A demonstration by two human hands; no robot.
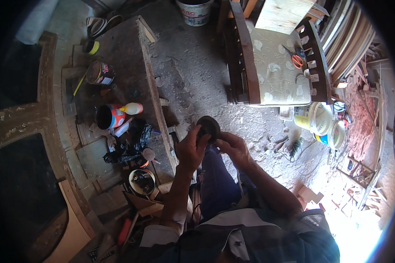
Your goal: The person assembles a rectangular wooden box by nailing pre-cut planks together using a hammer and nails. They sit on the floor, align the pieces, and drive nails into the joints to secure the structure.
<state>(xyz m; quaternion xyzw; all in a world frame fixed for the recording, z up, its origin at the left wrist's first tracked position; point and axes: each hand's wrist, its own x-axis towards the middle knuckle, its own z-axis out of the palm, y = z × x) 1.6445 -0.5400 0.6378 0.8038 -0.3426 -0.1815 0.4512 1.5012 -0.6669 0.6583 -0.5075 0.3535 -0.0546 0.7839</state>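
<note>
A dark round disc (pixel 210 125), thick at the rim and perhaps a roll of tape, is held up in front of my body. My left hand (pixel 191 151) grips its left edge, with the thumb and fingers closed on it. From the lower right, my right hand (pixel 234 151) pinches the disc's near edge between thumb and fingers. Shade hides the disc's finer details. Below it my legs (pixel 217 184) show in dark blue trousers.
Left of me, a worn wooden bench (pixel 131 61) bears an orange-and-blue can (pixel 116 118), a yellow-capped bottle (pixel 134 108), a dark tin (pixel 100 73) and black plastic (pixel 120 154). Ahead right stands a cushioned wooden chair (pixel 272 65) with orange-handled scissors (pixel 297 60). Buckets (pixel 320 118) stand rightward.
</note>
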